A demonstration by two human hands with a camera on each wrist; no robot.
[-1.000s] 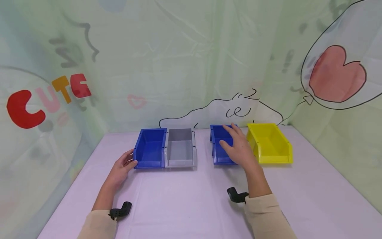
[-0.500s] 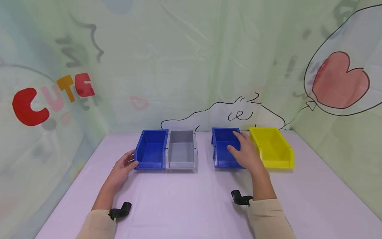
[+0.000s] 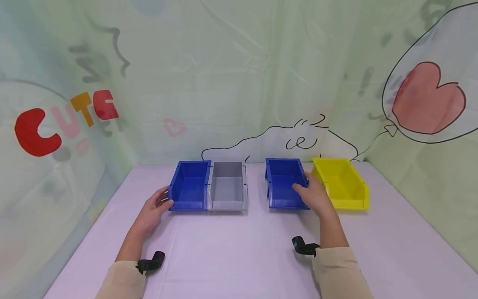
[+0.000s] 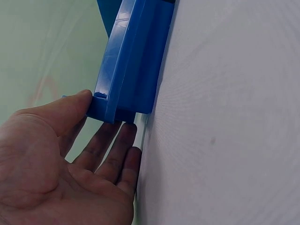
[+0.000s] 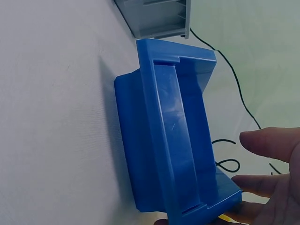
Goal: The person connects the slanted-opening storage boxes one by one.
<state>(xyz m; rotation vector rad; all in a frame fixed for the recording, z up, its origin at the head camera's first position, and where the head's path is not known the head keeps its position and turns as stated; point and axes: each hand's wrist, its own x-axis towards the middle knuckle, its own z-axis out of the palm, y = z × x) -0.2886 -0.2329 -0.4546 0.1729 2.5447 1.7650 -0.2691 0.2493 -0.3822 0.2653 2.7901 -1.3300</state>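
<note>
In the head view, my left hand (image 3: 152,211) is at the front left corner of the left blue storage bin (image 3: 190,187). Its thumb (image 4: 77,105) lies against the rim while the fingers reach under the bin's outer side. A grey storage bin (image 3: 228,187) stands directly beside that blue one. Farther right is a second blue bin (image 3: 284,187), with my right hand (image 3: 316,195) at its right wall. The right thumb (image 5: 267,143) is stretched over the bin, apart from it; the other fingers pass along the outer side, partly hidden by the wall.
A yellow storage bin (image 3: 341,185) stands just right of my right hand. All the bins face me on the white tablecloth (image 3: 231,253), near a printed curtain (image 3: 224,83) at the back. A gap separates the grey bin from the right blue one.
My right hand has come down from above the right blue bin and shifted right to its right wall. My left hand has stayed at the left blue bin. The camera view has shifted slightly.
</note>
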